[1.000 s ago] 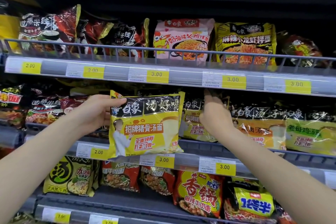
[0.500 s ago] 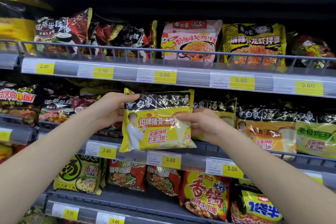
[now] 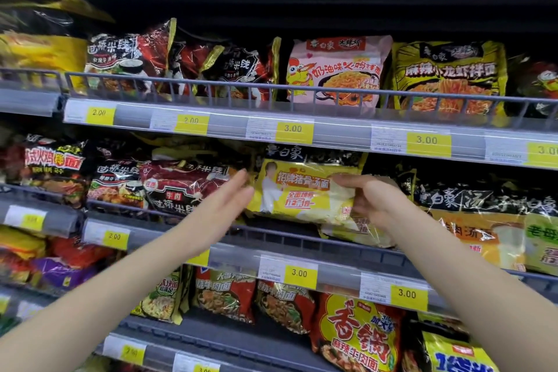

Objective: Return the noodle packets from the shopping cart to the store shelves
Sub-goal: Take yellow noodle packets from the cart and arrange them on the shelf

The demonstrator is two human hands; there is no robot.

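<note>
Both bare forearms reach up from the bottom corners toward the middle of the frame. The left hand (image 3: pixel 225 205) is held flat, fingers straight and together, fingertips pointing up and right. The right hand (image 3: pixel 373 201) sits right of centre, its thumb and curled fingers pinching the right edge of a yellow packet (image 3: pixel 302 192).

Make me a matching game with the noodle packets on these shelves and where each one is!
Things:
1. pink packet
2. yellow packet
3. big red and yellow packet
4. dark red packet

Places:
A. bottom shelf
B. middle shelf, just left of the left hand
C. top shelf, behind the rail
D. between both hands, gripped by the right hand

Pairs: 1-C, 2-D, 3-A, 4-B
</note>
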